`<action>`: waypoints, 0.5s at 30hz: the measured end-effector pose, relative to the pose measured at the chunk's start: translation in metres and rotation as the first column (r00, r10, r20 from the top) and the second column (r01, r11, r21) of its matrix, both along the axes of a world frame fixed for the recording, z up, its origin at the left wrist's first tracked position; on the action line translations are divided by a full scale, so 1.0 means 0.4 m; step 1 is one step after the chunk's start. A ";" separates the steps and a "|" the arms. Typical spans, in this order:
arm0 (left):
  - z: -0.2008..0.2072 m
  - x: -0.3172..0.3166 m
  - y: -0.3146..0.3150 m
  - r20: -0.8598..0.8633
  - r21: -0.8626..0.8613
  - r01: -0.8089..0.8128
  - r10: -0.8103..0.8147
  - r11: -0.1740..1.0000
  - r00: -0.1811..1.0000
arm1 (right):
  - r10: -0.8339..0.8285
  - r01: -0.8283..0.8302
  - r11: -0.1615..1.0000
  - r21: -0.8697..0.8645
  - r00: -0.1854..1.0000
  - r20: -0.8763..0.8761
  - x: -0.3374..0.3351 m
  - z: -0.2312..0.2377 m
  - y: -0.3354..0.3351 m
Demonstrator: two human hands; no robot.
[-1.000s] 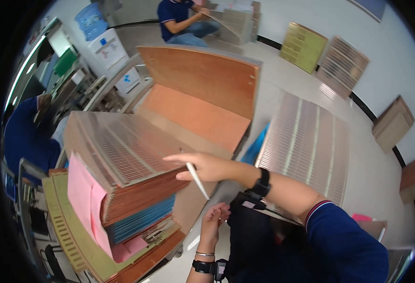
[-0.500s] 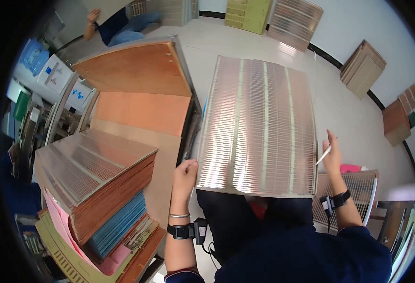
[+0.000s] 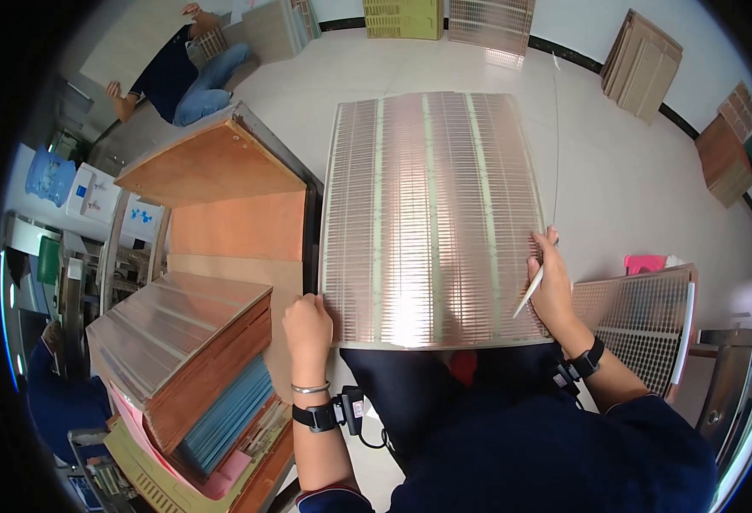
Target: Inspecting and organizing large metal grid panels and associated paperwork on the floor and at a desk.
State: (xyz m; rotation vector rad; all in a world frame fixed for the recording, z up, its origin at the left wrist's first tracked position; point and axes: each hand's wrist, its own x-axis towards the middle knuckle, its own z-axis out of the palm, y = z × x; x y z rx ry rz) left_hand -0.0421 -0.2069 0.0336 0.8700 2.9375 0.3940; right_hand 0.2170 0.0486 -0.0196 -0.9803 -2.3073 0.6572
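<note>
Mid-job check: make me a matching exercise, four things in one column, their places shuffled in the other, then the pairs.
1. flat rectangular copper-coloured striped panel
2. slim white pen-like tool
3. stacked thin blue sheets
4. translucent blue water bottle

A. in the right hand
B. between the left hand and the right
C. on a white boxy dispenser
D. below stacked reddish-brown sheets

Pairs: 1-B; 2-A; 3-D; 4-C

Pale floor (image 3: 615,192), brown boards (image 3: 642,68) standing on it
</note>
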 end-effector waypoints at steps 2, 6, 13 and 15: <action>0.026 0.011 0.005 -0.032 -0.018 0.007 -0.007 1.000 0.999 | 0.017 -0.017 1.000 0.004 0.999 -0.030 0.001 -0.006 -0.004; 0.025 0.002 -0.010 0.156 0.287 -0.166 0.125 0.943 0.980 | 0.024 -0.032 0.997 -0.075 0.995 -0.096 0.015 -0.017 0.015; 0.063 0.114 0.018 0.502 0.743 -0.460 0.051 0.485 0.863 | -0.083 -0.393 0.703 -0.593 0.782 -0.617 0.083 0.035 0.052; 0.064 0.126 0.011 0.482 0.760 -0.453 0.065 0.466 0.874 | -0.176 -0.464 0.625 -0.627 0.700 -0.693 0.102 0.058 0.056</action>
